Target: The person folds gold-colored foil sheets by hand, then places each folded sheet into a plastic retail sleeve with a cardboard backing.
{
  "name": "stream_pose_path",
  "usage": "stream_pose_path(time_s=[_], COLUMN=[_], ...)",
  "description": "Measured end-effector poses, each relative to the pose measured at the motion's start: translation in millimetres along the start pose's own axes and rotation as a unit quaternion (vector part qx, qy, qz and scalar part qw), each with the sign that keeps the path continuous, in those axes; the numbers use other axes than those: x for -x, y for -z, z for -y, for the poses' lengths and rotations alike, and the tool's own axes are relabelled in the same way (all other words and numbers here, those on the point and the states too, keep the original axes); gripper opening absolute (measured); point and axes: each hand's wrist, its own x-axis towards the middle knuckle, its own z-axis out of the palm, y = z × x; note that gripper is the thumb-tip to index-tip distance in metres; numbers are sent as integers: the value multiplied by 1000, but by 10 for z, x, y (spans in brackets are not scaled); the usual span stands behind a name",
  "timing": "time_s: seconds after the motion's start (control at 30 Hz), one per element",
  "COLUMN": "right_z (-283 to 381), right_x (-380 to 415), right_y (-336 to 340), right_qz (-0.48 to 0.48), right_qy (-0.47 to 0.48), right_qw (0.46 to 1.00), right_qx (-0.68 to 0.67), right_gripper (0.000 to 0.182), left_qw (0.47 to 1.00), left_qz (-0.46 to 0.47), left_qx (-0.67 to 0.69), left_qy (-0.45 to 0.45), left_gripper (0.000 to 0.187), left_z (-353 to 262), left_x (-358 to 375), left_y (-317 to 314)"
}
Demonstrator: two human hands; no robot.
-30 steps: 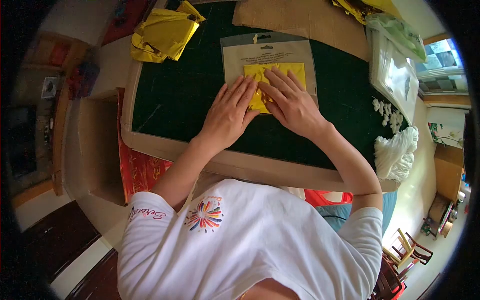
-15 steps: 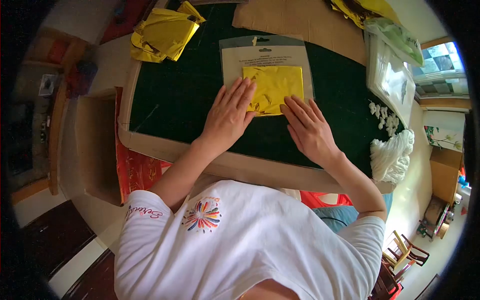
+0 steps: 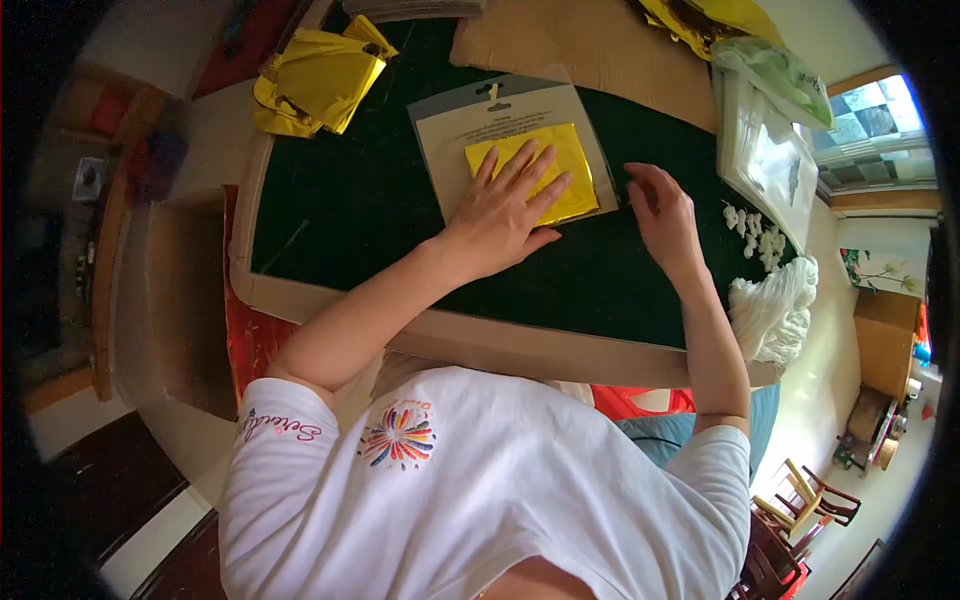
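A folded gold foil sheet point(image 3: 572, 165) lies on a clear plastic sleeve with a printed white card point(image 3: 545, 108) in or under it, on the dark green table top. My left hand point(image 3: 505, 215) rests flat on the foil with its fingers spread, covering the lower left part of it. To the right of the sleeve, my right hand point(image 3: 665, 215) is held just over the green surface. Its fingers are bent, the thumb stands apart from them, and nothing shows between them.
More gold foil point(image 3: 325, 80) lies at the table's back left, and another gold pile point(image 3: 725, 22) at the back right. Cardboard point(image 3: 590, 50) covers the back. Clear plastic bags point(image 3: 765, 150), small white pieces point(image 3: 755, 235) and a white string bundle point(image 3: 775, 310) line the right edge.
My right hand has left the foil and moved right. My left hand has slid right, further onto the foil. The sleeve and foil have turned slightly counterclockwise.
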Motion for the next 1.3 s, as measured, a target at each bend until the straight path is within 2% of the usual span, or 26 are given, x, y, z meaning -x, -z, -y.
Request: stream_pose_path(time_s=[0.07, 0.17, 0.3, 0.37, 0.4, 0.47, 0.57, 0.67, 0.8, 0.9, 0.97, 1.0, 1.07, 1.17, 1.3], right_z=[2, 16, -11, 2, 36, 117, 73, 21, 37, 77, 14, -5, -35, -76, -28], right_x=[-77, -166, -178, -177, -172, -154, -170, -200, -193, -189, -131, -119, -95, -137, -149], right_y=[5, -15, -43, -5, -3, -8, 20, 16, 21, 63, 91, 96, 100, 83, 61], right_qz=[75, 113, 108, 129, 129, 141, 194, 228, 227, 242, 251, 252, 245, 242, 239], right_qy=[-52, -103, -86, -111, -113, -204, -225, -231, -227, -256, -191, -191, -209, -241, -254], right_qw=[996, 988, 990, 979, 979, 937, 905, 909, 917, 899, 895, 895, 873, 855, 864], right_qx=[-5, -18, -25, -109, -110, -246, -305, -261, -238, -260, -315, -315, -366, -391, -363], right_gripper=[20, 20, 20, 22, 22, 21, 22, 22, 22, 24, 29, 29, 35, 34, 32], left_qw=[1000, 1000, 1000, 1000, 1000, 1000, 1000, 1000, 1000, 1000, 999, 999, 999, 998, 998], left_qz=[18, 20, 13, 13, 4, -2, -12, -12, -19, -30, -31, -36, -41, -52, -58], left_qx=[-4, -16, -9, 5, 11, 18, 18, 20, 5, 3, 1, -1, -1, 7, -8], left_qy=[1, -2, -2, 0, 2, 4, 6, 7, 2, 4, 12, 19, 26, 27, 32], left_gripper=[64, 63, 63, 63, 63, 64, 65, 66, 67, 66, 65, 64, 63, 61, 58], left_z=[27, 44, 43, 42, 46, 44, 34, 35, 36, 33, 41, 58, 72, 67, 72], left_x=[-11, 20, 19, 16, 16, 18, 12, 14, 5, 6, 11, 6, 2, -14, -20], left_y=[-71, -118, -98, -81, -81, -76, -69, -85, -125, -115, -112, -115, -121, -110, -144])
